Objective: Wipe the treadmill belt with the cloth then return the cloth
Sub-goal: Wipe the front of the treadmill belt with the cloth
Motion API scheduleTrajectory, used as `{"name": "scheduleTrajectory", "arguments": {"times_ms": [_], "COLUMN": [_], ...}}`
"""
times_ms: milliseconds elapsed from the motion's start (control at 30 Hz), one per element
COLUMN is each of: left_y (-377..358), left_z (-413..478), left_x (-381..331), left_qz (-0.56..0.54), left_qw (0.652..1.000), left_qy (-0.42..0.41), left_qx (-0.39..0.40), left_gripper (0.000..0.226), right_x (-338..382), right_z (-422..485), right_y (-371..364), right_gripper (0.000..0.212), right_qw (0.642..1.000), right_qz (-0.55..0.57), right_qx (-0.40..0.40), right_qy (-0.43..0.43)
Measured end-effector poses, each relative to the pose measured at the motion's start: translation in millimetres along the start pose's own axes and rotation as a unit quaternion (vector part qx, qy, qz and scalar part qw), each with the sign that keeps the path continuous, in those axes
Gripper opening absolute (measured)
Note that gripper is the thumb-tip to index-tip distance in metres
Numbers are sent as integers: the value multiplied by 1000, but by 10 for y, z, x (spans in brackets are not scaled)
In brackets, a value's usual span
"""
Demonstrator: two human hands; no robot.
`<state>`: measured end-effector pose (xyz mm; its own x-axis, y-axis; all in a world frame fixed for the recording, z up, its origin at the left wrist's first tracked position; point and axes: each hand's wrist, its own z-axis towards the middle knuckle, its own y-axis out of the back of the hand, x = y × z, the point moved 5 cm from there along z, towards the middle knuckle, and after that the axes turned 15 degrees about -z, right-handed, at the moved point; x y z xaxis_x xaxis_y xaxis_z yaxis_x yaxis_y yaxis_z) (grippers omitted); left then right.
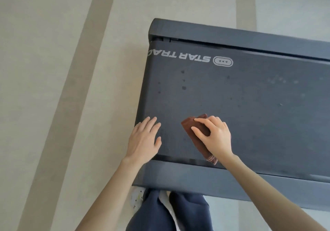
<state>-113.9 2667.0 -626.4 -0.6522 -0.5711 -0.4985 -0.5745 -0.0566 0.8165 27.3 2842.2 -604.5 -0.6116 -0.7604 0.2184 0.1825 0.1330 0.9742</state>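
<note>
The dark grey treadmill belt point(241, 97) fills the middle and right of the head view, with white lettering near its far edge and several dark spots. A folded brown cloth point(189, 123) lies on the belt near its front edge. My right hand point(214, 136) presses down on the cloth, fingers curled over it. Flat on the belt to the left of the cloth rests my left hand point(144, 139), fingers spread and holding nothing.
The treadmill's dark side rails point(205, 32) run along the far and near sides of the belt. Beige floor point(53, 88) with darker stripes lies to the left. My legs in dark trousers point(178, 213) are at the bottom, against the near rail.
</note>
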Motion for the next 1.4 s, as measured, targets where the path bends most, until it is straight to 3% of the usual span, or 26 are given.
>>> {"name": "scheduleTrajectory", "arguments": {"times_ms": [133,267,367,467,667,800,967,1067,1133,1267,1400], "left_y": [-717,-1199,-1376,-1437,-1449,-1363,-1341,-1351,-1346,-1335,-1328], "left_z": [368,563,576,589,593,503,287,249,245,248,119], "left_x": [419,661,778,822,852,878,1183,1198,1177,1192,1222], "left_qz": [12,3,-8,-2,18,25,8,2,-8,-1,-11], "left_qw": [1000,997,992,986,987,990,986,987,987,987,988], "left_qy": [-24,-55,-76,-101,-85,-57,-31,-25,-20,-17,-2], "left_qx": [-3,-49,-102,-135,-139,-126,-162,-159,-159,-159,-154], "left_gripper": [50,50,51,51,53,57,59,59,60,60,62], "right_x": [-297,-418,-342,-407,-293,-142,100,186,271,446,569], "right_z": [121,-41,-403,-289,736,524,-410,-225,167,999,892], "right_y": [-827,-1431,-1678,-1716,-1741,-1672,-1803,-1804,-1797,-1856,-1905], "right_gripper": [35,44,54,49,55,44,42,45,47,49,53], "right_qw": [993,992,980,965,979,985,959,944,946,973,977], "right_qz": [-62,-71,-76,-97,-134,-108,-60,-84,-107,-136,-119], "right_qx": [-13,-43,-74,-102,-90,-93,-90,-93,-93,-80,-101], "right_qy": [101,97,166,223,122,93,260,306,290,165,142]}}
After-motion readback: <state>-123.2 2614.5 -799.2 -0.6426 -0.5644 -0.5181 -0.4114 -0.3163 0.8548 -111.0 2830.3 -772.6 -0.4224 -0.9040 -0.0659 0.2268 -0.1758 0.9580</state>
